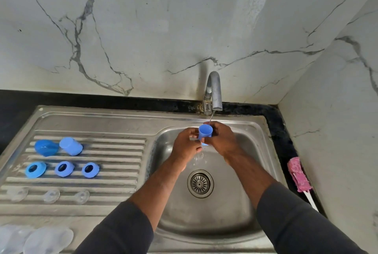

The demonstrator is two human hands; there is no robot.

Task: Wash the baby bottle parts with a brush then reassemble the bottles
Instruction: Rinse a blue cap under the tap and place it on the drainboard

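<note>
Blue cap (205, 132) is over the basin (235, 202), at 12 o'clock from the drain (200, 183), open end up, right under the tap (213, 92). A thin water stream (211, 116) runs into it and spills down below the hands.

Left hand (187, 145): fingers (192, 132) curled on the cap's left side. Right hand (222, 141): wrapped round the cap from the right and behind. Both are clamped on it.

Drainboard (114, 184), 9 o'clock of the basin:
- far row: two spare caps (46, 147) (71, 146) lying on their sides, touching
- middle row: three blue collar rings (35, 169) (64, 169) (90, 169), flat and apart
- near row: three clear nipples (18, 193) (51, 196) (81, 196), spaced out
- 7 o'clock corner: clear bottles (48, 240), blurred, count unclear

Brush (297, 174), pink head with a white handle, lies on the black table (282, 131) at 3 o'clock of the drain, against the wall, well apart from both hands.

Any print on the parts is too small to read.
</note>
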